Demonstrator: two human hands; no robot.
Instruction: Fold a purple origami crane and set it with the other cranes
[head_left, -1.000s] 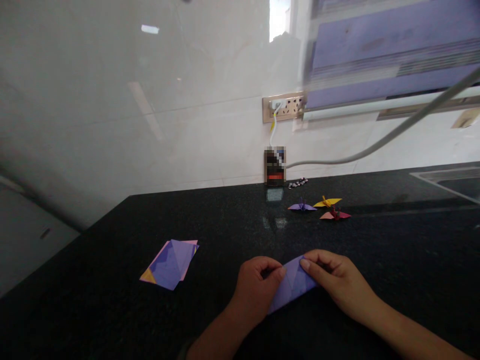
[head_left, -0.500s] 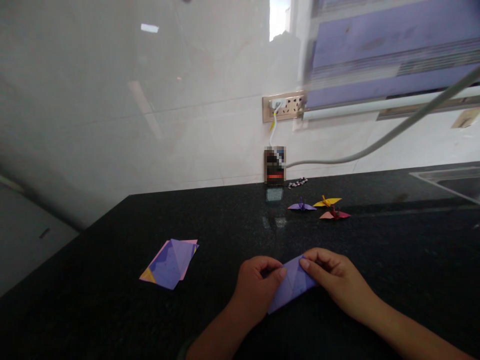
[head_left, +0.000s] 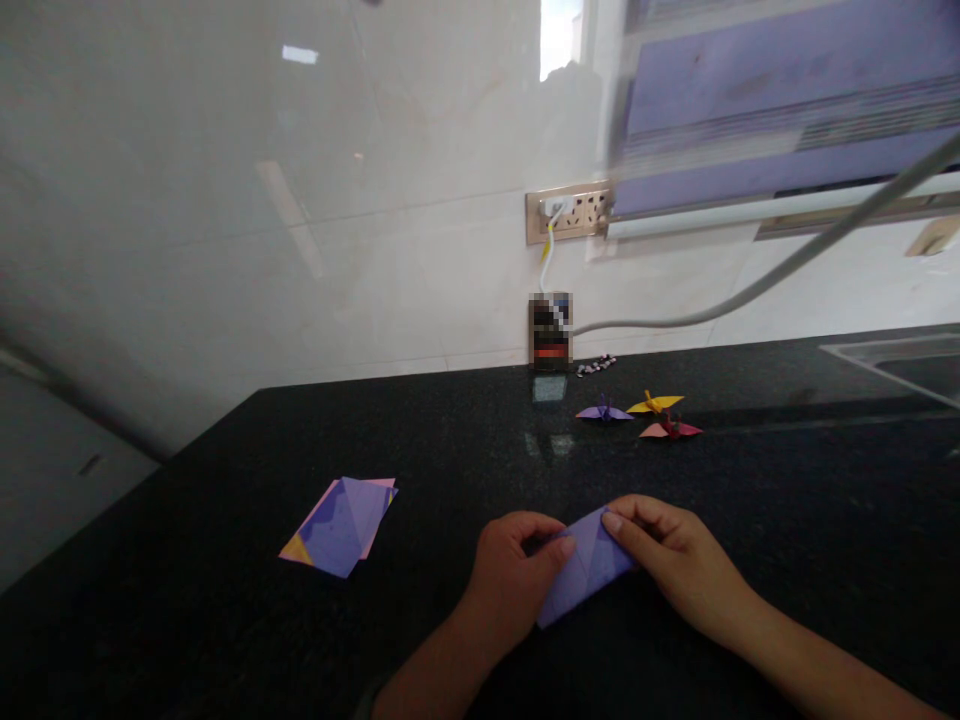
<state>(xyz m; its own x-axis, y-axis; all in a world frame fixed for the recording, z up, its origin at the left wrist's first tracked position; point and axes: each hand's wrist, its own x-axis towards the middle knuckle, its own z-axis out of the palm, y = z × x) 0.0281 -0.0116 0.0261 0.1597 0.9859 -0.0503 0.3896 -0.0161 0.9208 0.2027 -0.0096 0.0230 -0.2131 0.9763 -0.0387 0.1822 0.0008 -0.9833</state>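
Observation:
Between my two hands is a folded sheet of purple origami paper [head_left: 586, 572], with crease lines across it, held tilted just over the dark counter. My left hand [head_left: 514, 565] pinches its left side, thumb on top and the fingers curled behind. At the upper right corner, my right hand [head_left: 660, 545] grips the paper between thumb and fingers. Farther left on the counter lies a small stack of creased paper sheets [head_left: 337, 525], purple on top with pink and yellow edges showing beneath.
Three folded cranes stand at the back: a purple crane [head_left: 604, 412], a yellow crane [head_left: 656, 403] and a red crane [head_left: 673, 429]. Behind them are a beaded strand [head_left: 596, 366] and a blurred-out box [head_left: 550, 332] against the wall. A grey cable [head_left: 697, 316] runs right; a sink edge [head_left: 892, 370] is at far right.
Almost nothing differs. Both hands keep their hold on the purple paper, with only a very slight shift of the thumbs and the sheet.

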